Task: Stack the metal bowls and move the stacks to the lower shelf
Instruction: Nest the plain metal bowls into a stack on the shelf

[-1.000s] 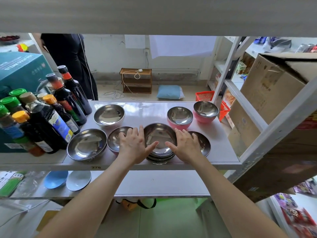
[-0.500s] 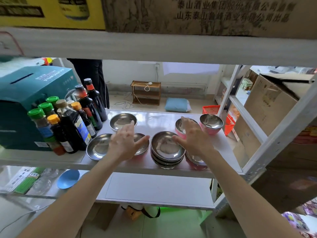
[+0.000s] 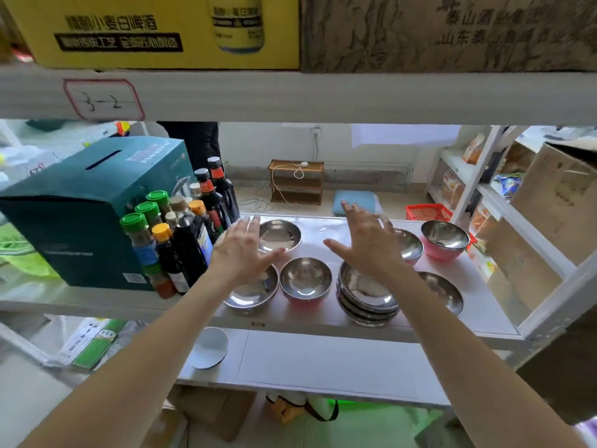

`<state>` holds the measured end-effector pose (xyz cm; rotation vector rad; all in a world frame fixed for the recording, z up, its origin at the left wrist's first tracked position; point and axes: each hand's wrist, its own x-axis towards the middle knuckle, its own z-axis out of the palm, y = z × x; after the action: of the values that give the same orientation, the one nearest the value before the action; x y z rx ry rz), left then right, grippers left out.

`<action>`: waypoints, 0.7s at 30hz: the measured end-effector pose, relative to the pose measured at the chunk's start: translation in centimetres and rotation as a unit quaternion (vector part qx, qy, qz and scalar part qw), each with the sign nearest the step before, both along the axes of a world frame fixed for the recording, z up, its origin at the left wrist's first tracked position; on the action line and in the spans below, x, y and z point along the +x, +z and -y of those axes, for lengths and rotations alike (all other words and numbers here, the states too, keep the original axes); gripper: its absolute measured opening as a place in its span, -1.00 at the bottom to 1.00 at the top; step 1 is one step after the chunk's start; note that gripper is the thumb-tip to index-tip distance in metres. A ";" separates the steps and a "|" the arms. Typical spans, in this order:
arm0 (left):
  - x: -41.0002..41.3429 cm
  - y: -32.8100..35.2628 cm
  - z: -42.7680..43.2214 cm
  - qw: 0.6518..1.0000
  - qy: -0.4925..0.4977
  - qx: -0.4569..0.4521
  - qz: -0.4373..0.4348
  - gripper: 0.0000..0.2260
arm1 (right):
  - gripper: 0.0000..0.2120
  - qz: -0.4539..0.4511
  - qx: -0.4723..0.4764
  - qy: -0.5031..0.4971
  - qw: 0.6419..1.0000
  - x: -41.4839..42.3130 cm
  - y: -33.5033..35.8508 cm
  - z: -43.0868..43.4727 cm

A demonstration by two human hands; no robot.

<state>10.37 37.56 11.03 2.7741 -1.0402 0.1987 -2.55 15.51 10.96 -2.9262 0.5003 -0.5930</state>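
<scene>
**Position of items.** The middle shelf (image 3: 491,315) carries all the metal bowls. One stack (image 3: 368,297) of several nested bowls stands at the front edge, right of centre. Six loose bowls lie around it:
- a red-bottomed bowl (image 3: 305,281) just beside the stack on its left
- a front-left bowl (image 3: 250,294)
- a back-left bowl (image 3: 281,236)
- a back-right bowl (image 3: 408,247)
- a pink bowl (image 3: 444,240) at the far right
- a front-right bowl (image 3: 442,291)

The lower shelf (image 3: 323,360) holds a pale dish (image 3: 208,349) and no metal bowls.

**Hands.** The left hand (image 3: 242,250) hovers over the front-left and back-left bowls. The right hand (image 3: 368,244) hovers above the stack. Each grip is spread, fingers straight, holding nothing.

**Assessment.** Stacking is in hand and partly done; no stack has gone down yet. The next move calls for each hand to settle on a loose bowl, take it by the rim and nest it squarely. The coloured bowls look deeper and may need their own stack. The bottles (image 3: 181,247) stand close to the left hand, so a wide reach could knock them.
</scene>
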 end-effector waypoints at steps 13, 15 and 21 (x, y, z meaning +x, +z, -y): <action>11.3 -3.8 3.7 0.997 -0.055 0.040 -0.031 -0.21 | -0.18 -0.041 0.066 -0.076 0.994 12.2 -4.3 -1.2; 12.9 -4.8 4.9 0.997 -0.051 0.044 -0.042 -0.22 | -0.19 -0.065 0.084 -0.082 0.991 13.9 -5.2 -0.2; 17.0 -9.2 7.1 0.992 -0.005 0.024 -0.124 -0.21 | -0.21 -0.140 0.129 -0.086 0.978 18.8 -8.9 2.7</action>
<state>27.34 30.50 1.86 2.7437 -1.0064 -0.1697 16.22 12.82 2.07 -2.7433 0.8026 -0.1154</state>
